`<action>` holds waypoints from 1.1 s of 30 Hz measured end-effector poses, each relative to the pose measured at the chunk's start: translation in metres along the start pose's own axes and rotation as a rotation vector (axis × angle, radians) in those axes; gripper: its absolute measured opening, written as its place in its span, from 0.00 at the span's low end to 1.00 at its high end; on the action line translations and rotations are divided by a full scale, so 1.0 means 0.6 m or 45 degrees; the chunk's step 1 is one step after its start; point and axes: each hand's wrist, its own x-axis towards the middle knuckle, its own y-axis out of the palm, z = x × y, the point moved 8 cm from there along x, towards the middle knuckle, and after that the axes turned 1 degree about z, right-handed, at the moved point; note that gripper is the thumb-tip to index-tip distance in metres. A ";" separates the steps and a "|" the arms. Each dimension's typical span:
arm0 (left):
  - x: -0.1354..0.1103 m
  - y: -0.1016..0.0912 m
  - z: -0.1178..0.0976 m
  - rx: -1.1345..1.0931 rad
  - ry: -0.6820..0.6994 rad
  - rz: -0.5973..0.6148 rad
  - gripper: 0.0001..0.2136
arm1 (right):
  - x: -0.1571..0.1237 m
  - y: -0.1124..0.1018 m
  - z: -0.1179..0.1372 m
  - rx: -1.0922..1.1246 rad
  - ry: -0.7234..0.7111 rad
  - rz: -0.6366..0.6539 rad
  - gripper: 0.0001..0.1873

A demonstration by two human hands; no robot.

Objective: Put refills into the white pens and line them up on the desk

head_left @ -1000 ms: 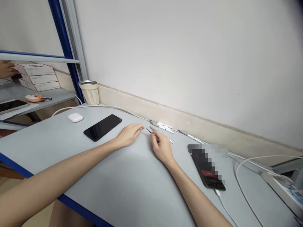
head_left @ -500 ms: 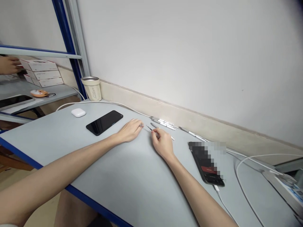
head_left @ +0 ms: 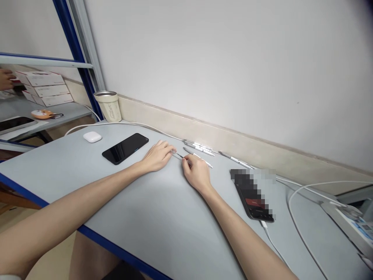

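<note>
My right hand [head_left: 196,171] rests on the desk, fingers closed in a pinch round a thin dark pen refill [head_left: 178,154]. The refill's tip points left and reaches the fingertips of my left hand [head_left: 159,156]. That hand lies on the desk with its thumb and fingers pinched together; whatever small thing they hold is too small to make out. Just behind my right hand lies a white and grey pen [head_left: 201,157]. Several similar pens [head_left: 199,147] lie close together by the wall, and one more pen [head_left: 234,159] is farther right.
A black phone [head_left: 126,148], a white earphone case [head_left: 92,137] and a cream cup [head_left: 108,107] stand left. To the right are a charging phone [head_left: 253,198], white cables [head_left: 294,217] and a power strip [head_left: 346,225]. Another person's hand [head_left: 6,79] shows at far left.
My right hand has moved slightly left, bringing the refill's tip to my left fingertips. A gap lay between them before. The view has shifted a little.
</note>
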 end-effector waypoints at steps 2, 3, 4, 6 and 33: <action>0.000 0.002 -0.001 0.003 0.008 0.014 0.15 | 0.000 0.001 0.000 -0.005 -0.001 0.000 0.12; 0.000 0.003 -0.002 0.005 0.010 0.019 0.16 | 0.000 0.001 0.000 -0.007 -0.003 0.001 0.12; 0.000 0.003 -0.003 0.006 0.013 0.024 0.16 | -0.001 0.002 0.000 -0.009 -0.006 0.004 0.12; -0.001 0.004 -0.005 0.008 0.021 0.032 0.16 | -0.001 0.002 0.001 -0.010 -0.011 0.007 0.12; -0.005 -0.009 -0.042 -0.191 0.138 0.045 0.11 | 0.002 0.010 0.015 -0.014 -0.238 0.054 0.12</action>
